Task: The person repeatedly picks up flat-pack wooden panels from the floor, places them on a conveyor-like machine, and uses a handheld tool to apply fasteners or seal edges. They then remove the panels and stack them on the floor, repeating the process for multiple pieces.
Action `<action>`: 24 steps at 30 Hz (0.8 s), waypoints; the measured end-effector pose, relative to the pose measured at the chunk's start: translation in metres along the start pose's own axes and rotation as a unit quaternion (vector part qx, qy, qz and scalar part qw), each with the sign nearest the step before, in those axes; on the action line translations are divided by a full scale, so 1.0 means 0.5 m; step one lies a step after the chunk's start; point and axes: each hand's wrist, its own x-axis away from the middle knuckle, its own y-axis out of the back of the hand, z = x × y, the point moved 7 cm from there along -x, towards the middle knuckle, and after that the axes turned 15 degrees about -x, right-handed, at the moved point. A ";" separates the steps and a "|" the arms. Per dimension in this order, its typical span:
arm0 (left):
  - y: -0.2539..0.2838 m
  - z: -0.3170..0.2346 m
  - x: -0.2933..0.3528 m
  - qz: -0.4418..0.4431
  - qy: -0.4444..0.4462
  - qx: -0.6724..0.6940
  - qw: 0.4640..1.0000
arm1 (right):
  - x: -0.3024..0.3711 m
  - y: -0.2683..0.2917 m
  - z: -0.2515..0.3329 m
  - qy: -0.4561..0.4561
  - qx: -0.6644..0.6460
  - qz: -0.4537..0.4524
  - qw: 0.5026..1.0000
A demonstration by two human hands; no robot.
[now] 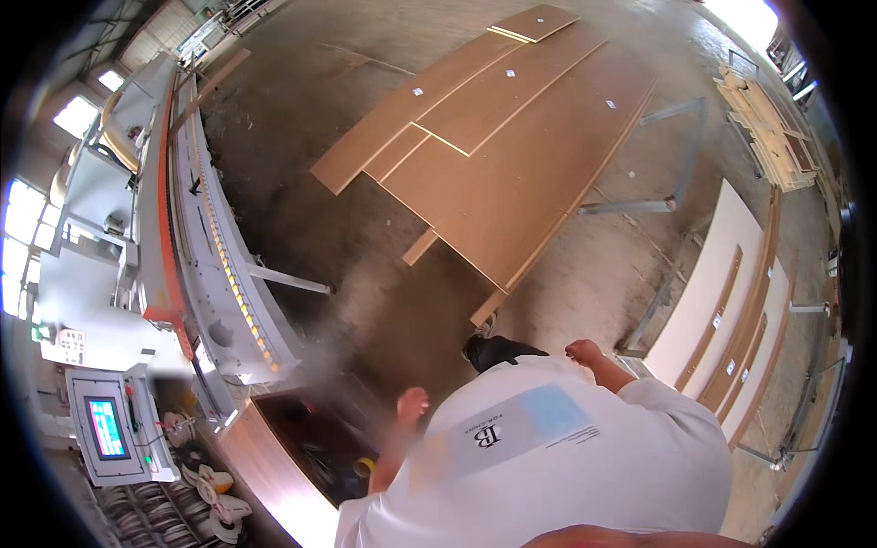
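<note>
My left hand point(413, 405) hangs in front of my body, beside a dark-topped cabinet or table with a wood-coloured side point(274, 454). A hazy smear hides how its fingers are set, and nothing shows in it. Closer to the stacked boards on the right, my right hand point(585, 352) is curled into a loose fist, with no object visible in it. Both hands are free of the large brown panels point(521, 183), which lie ahead of me in a low, overlapping pile with small white labels. One dark shoe point(475, 345) shows near the pile's front end.
Along the left runs a long grey machine point(219, 247) with an orange strip and yellow blocks. A control screen point(108, 427) stands by it, above several rolls of edging point(215, 484). White and brown boards point(717, 301) lean at right, near a metal frame point(630, 207) and stacked timber point(767, 128).
</note>
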 end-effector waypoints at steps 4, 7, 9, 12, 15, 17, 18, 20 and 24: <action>-0.019 -0.057 0.040 -0.081 -0.147 -0.027 0.985 | -0.158 0.008 0.062 0.042 0.132 0.049 0.989; 0.050 -0.078 0.040 -0.034 -0.058 -0.242 0.968 | -0.288 0.020 0.156 0.027 0.073 0.070 0.994; 0.114 -0.112 0.013 -0.011 -0.058 -0.331 0.942 | -0.394 0.052 0.216 0.048 -0.045 0.011 0.998; 0.221 -0.178 -0.056 0.018 -0.071 -0.464 0.883 | -0.483 0.132 0.337 -0.044 -0.322 -0.042 0.945; 0.308 -0.262 -0.138 -0.012 -0.005 -0.359 0.933 | -0.510 0.217 0.454 -0.056 -0.436 -0.066 0.896; 0.365 -0.309 -0.197 -0.075 0.085 -0.106 0.988 | -0.545 0.248 0.479 -0.060 -0.472 -0.095 0.874; 0.379 -0.338 -0.241 -0.060 0.075 -0.105 0.990 | -0.552 0.250 0.469 -0.065 -0.472 -0.110 0.872; 0.405 -0.392 -0.331 -0.024 0.055 -0.107 0.992 | -0.565 0.243 0.433 -0.082 -0.456 -0.147 0.874; 0.432 -0.515 -0.499 0.030 -0.134 -0.347 0.928 | -0.600 0.210 0.358 -0.171 -0.400 -0.203 0.877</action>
